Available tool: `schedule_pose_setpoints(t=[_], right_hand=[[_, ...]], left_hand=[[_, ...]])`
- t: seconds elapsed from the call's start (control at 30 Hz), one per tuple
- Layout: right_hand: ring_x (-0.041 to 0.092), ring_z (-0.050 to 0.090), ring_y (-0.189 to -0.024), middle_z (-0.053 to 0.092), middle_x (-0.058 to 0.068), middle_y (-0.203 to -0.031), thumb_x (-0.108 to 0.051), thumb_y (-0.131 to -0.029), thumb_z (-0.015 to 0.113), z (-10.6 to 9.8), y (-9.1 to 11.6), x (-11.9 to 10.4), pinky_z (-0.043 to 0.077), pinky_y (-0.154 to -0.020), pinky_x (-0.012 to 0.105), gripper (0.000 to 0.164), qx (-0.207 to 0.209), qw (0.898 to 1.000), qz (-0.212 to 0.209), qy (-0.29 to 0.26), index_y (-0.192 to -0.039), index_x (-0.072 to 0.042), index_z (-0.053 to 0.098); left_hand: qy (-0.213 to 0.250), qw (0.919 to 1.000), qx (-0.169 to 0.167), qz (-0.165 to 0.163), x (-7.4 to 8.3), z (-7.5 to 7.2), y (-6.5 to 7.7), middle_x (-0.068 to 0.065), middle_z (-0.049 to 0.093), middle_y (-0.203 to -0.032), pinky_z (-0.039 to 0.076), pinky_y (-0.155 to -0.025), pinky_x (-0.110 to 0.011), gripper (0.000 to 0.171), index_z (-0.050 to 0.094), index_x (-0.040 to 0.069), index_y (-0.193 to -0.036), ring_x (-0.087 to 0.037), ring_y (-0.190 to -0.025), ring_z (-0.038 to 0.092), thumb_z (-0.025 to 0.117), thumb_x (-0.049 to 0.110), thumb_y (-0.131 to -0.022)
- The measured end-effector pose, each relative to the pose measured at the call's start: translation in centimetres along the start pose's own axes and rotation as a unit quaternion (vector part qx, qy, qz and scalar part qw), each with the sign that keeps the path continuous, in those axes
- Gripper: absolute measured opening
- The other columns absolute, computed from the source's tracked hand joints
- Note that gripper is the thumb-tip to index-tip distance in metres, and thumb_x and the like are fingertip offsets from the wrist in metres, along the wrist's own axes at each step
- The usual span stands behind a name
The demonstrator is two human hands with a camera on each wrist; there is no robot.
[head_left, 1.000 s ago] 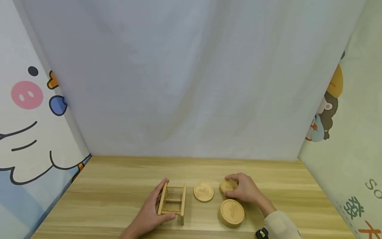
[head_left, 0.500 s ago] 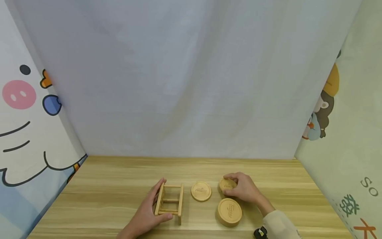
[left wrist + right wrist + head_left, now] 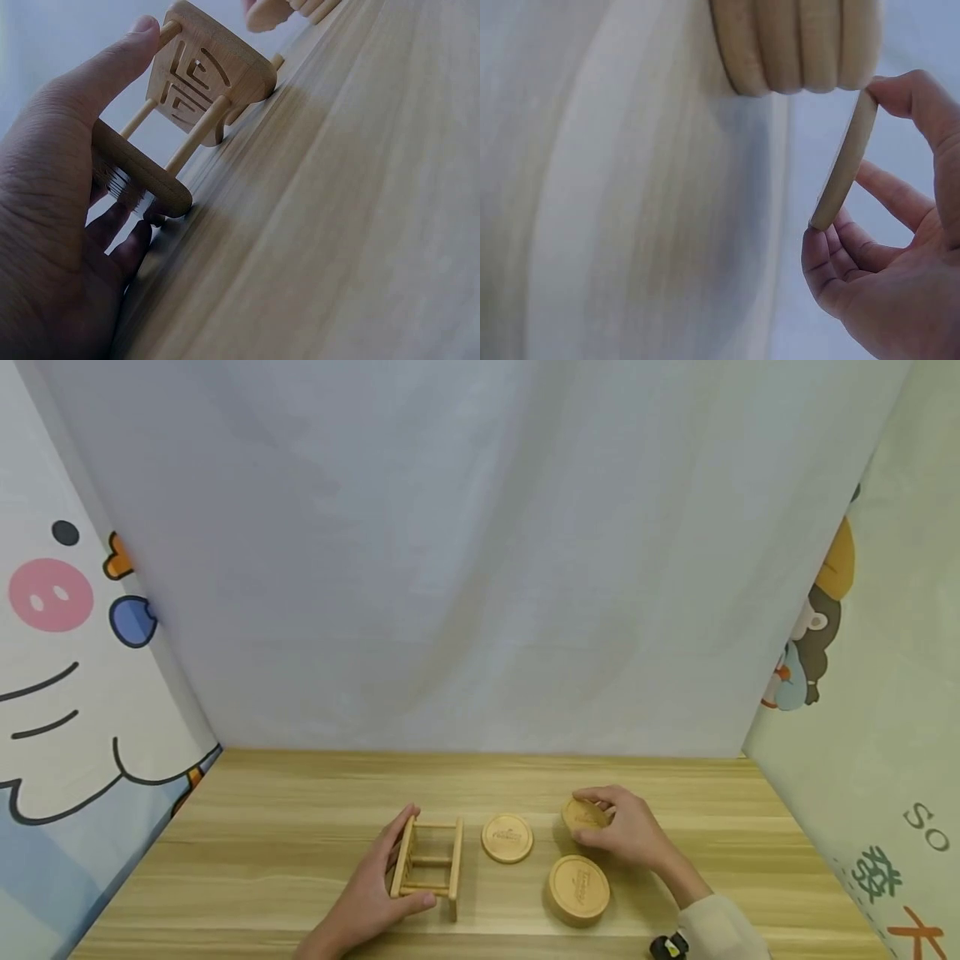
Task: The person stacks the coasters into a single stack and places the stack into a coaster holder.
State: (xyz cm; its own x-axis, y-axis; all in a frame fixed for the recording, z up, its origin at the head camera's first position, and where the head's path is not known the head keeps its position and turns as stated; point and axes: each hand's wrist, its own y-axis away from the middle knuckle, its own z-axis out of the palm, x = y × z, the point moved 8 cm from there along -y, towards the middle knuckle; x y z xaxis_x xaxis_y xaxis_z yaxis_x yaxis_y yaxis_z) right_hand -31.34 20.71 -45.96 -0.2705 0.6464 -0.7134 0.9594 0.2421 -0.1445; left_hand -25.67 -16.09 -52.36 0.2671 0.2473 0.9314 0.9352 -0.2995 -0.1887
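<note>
My left hand (image 3: pixel 369 892) grips a small wooden coaster rack (image 3: pixel 433 861) by its left side panel, thumb along the near edge. Its cut-out side panel (image 3: pixel 202 67) and round dowels show in the left wrist view. In my right hand (image 3: pixel 628 828) a round wooden coaster (image 3: pixel 583 815) is pinched by its rim between thumb and fingers. The right wrist view has this coaster (image 3: pixel 847 161) edge-on, clear of the table. Nearer to me stands a stack of several coasters (image 3: pixel 578 890). One coaster (image 3: pixel 507 838) lies flat between the rack and the stack.
The wood-grain table (image 3: pixel 300 810) meets a pale cloth backdrop (image 3: pixel 480 610) at its far edge. Side panels with cartoon prints (image 3: pixel 51 595) rise on the left and right. A black device (image 3: pixel 667 947) sits at my right wrist.
My right hand has lifted the pinched coaster off the table and shifted it slightly right, tilting it. The left hand keeps holding the rack in place.
</note>
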Motion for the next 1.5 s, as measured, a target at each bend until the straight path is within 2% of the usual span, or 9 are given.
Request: schedule_pose_setpoints(t=[0.3, 0.47, 0.67, 1.1, 1.33, 1.5], right_hand=[[0.020, 0.060, -0.101, 0.074, 0.015, -0.131, -0.022, -0.084, 0.095, -0.6, 1.0, -1.1, 0.058, -0.083, 0.031, 0.057, 0.002, 0.999, -0.032, -0.026, -0.134, -0.001, 0.078], [0.020, 0.060, -0.102, 0.073, 0.012, -0.131, -0.025, -0.083, 0.094, -0.3, 1.6, -1.4, 0.058, -0.084, 0.032, 0.056, 0.001, 0.999, -0.040, -0.028, -0.134, -0.005, 0.079], [0.017, 0.062, -0.103, 0.075, 0.010, -0.128, -0.027, -0.081, 0.093, -0.2, 2.5, -2.3, 0.058, -0.084, 0.031, 0.058, 0.004, 0.998, -0.067, -0.020, -0.133, -0.005, 0.079], [0.021, 0.066, -0.112, 0.073, 0.002, -0.128, -0.024, -0.079, 0.094, 0.0, 4.4, -3.7, 0.056, -0.085, 0.031, 0.056, -0.007, 0.996, -0.087, 0.002, -0.132, -0.012, 0.081], [0.019, 0.065, -0.111, 0.071, 0.000, -0.125, -0.022, -0.076, 0.094, 0.1, 5.0, -4.1, 0.056, -0.085, 0.030, 0.057, -0.006, 0.997, -0.083, 0.003, -0.131, -0.013, 0.081], [0.017, 0.064, -0.109, 0.070, -0.003, -0.123, -0.019, -0.075, 0.094, 0.3, 5.5, -4.4, 0.055, -0.085, 0.030, 0.058, -0.009, 0.996, -0.092, 0.000, -0.131, -0.011, 0.081]], left_hand=[[0.006, 1.0000, -0.006, 0.004, 0.1, 0.1, 0.0, -0.018, 0.024, -0.182, 0.057, -0.103, -0.030, 0.114, 0.021, 0.016, -0.179, -0.058, -0.152, 0.045, 0.093, 0.019, -0.091], [0.005, 1.0000, -0.003, 0.006, 0.0, 0.1, 0.0, -0.017, 0.025, -0.181, 0.056, -0.104, -0.029, 0.116, 0.021, 0.016, -0.179, -0.056, -0.152, 0.045, 0.094, 0.020, -0.090], [0.009, 0.9999, -0.007, 0.010, 0.0, 0.2, 0.0, -0.018, 0.025, -0.181, 0.055, -0.106, -0.029, 0.116, 0.020, 0.014, -0.179, -0.056, -0.152, 0.045, 0.094, 0.021, -0.091], [0.001, 1.0000, -0.002, 0.006, 0.2, 0.0, 0.1, -0.015, 0.026, -0.182, 0.052, -0.110, -0.029, 0.116, 0.021, 0.021, -0.179, -0.052, -0.154, 0.045, 0.095, 0.023, -0.090], [-0.017, 0.9996, -0.001, 0.021, 0.4, -0.1, 0.1, -0.018, 0.026, -0.181, 0.051, -0.112, -0.030, 0.116, 0.021, 0.016, -0.179, -0.054, -0.154, 0.044, 0.095, 0.023, -0.090], [-0.013, 0.9999, 0.002, 0.008, 0.3, 0.0, 0.1, -0.015, 0.027, -0.181, 0.051, -0.112, -0.030, 0.117, 0.022, 0.015, -0.179, -0.052, -0.155, 0.044, 0.096, 0.023, -0.089]])
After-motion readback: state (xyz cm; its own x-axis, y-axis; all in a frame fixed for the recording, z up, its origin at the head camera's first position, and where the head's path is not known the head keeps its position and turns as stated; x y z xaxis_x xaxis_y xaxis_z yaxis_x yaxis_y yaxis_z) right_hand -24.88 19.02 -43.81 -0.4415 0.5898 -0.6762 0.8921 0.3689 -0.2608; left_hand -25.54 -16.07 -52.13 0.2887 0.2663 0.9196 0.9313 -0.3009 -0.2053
